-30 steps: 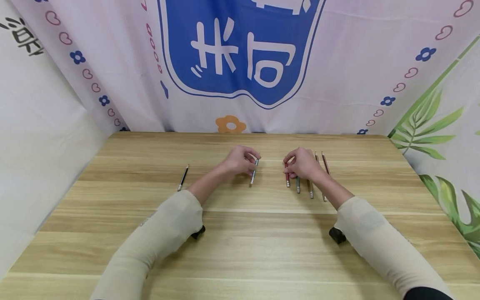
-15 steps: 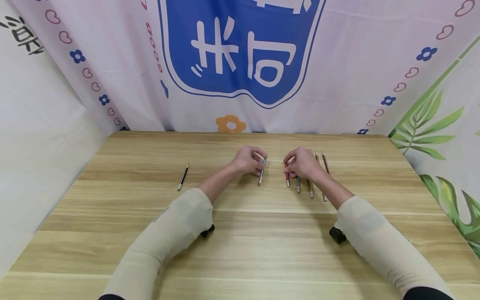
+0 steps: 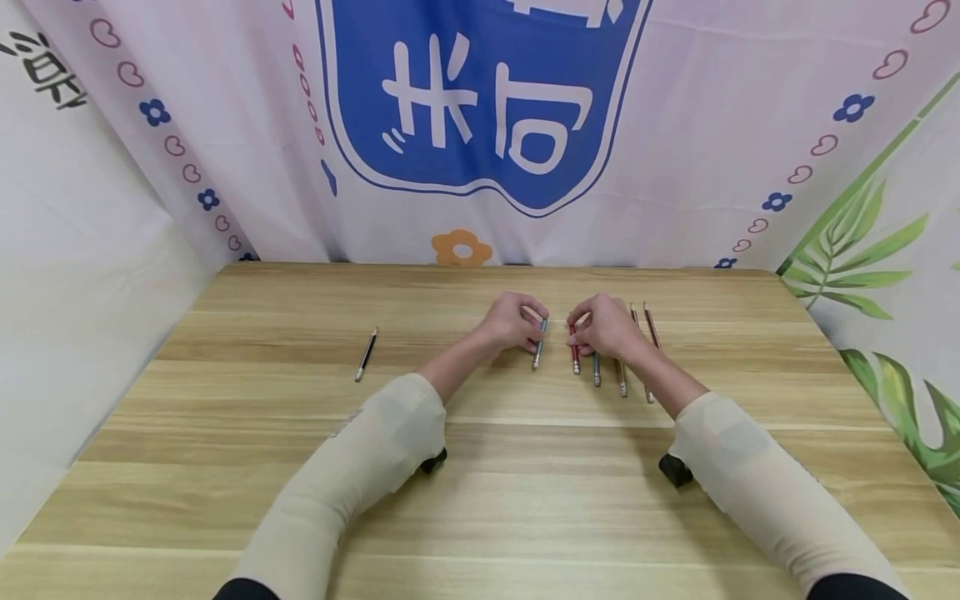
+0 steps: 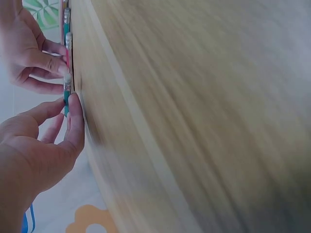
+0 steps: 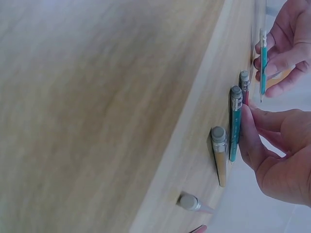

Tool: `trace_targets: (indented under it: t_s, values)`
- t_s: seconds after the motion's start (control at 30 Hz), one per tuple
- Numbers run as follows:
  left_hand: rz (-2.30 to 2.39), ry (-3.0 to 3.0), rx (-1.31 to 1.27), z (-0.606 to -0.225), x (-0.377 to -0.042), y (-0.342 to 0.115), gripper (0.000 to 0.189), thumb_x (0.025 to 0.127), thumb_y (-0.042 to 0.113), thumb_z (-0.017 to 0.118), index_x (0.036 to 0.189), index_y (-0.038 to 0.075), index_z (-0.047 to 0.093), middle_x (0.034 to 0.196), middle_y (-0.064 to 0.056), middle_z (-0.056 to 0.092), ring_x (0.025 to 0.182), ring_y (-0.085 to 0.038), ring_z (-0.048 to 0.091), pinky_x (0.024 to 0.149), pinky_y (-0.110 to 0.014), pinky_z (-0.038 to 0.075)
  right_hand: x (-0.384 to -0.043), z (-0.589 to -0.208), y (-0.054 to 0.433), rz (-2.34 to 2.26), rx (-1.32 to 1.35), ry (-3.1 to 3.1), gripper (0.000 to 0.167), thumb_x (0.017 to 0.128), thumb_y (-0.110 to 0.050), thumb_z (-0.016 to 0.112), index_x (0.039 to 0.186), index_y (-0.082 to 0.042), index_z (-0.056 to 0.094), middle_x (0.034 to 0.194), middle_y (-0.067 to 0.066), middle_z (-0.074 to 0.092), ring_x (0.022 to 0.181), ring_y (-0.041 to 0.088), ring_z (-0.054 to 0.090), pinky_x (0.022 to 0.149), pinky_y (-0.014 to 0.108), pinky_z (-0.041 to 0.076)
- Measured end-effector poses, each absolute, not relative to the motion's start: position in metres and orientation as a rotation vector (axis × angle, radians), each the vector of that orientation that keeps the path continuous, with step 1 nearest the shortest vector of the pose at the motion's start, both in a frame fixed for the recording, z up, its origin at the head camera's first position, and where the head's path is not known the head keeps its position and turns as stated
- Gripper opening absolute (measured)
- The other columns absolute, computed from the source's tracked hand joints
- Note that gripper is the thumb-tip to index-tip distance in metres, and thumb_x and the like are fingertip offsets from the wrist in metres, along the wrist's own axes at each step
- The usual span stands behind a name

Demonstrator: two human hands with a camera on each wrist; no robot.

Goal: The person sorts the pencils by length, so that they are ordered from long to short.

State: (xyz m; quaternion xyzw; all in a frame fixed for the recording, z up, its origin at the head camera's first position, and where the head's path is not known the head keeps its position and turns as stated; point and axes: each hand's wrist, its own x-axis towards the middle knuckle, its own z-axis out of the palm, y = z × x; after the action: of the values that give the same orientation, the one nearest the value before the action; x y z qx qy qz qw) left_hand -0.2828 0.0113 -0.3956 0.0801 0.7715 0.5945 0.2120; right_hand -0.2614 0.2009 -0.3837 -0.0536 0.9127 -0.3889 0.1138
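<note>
My left hand [image 3: 513, 322] pinches a teal pencil [image 3: 538, 357] between thumb and fingers, its eraser end toward me. In the right wrist view this pencil [image 5: 263, 63] shows its sharpened tip and stands off the tabletop. Just to the right, my right hand [image 3: 606, 327] holds a red pencil [image 3: 575, 360] with thumb and fingertips, low at the table. Close beside that hand lies a green pencil [image 5: 235, 126], then a yellowish one [image 5: 221, 167]. The red pencil is mostly hidden behind the fingers in the right wrist view.
Two more pencils, one of them dark red [image 3: 651, 325], lie partly beneath my right forearm. A black pencil [image 3: 367, 357] lies alone on the left of the wooden table [image 3: 480, 517]. Behind the far edge hangs a printed curtain [image 3: 390, 225].
My left hand has slid rightward with the teal pencil, narrowing the gap to the red one. My right hand has stayed where it was on the red pencil.
</note>
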Motion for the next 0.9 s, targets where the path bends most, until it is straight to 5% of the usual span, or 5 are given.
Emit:
trace_targets:
  t_s: [0.5, 0.9]
  values:
    - [1.534, 2.281, 0.264, -0.396, -0.283, 0.029, 0.033, 0.086, -0.017, 0.067, 0.118, -0.011, 0.065, 0.089, -0.020, 0.068, 0.059, -0.017, 0.062, 0.062, -0.028, 0.064, -0.262, -0.384, 0.202, -1.155, -0.153, 2.665, 0.028, 0.090, 0.008, 0.075, 0.117, 0.011, 0.070, 0.089, 0.020, 0.076, 0.061, 0.014, 0.072, 0.062, 0.029, 0.065]
    - [1.417, 2.373, 0.300, -0.395, -0.286, 0.035, 0.027, 0.088, -0.017, 0.068, 0.114, -0.011, 0.069, 0.079, -0.013, 0.065, 0.053, -0.015, 0.061, 0.058, -0.026, 0.063, -0.263, -0.384, 0.202, -1.156, -0.146, 2.657, 0.028, 0.091, 0.007, 0.075, 0.118, 0.011, 0.070, 0.091, 0.021, 0.076, 0.062, 0.014, 0.072, 0.063, 0.028, 0.065]
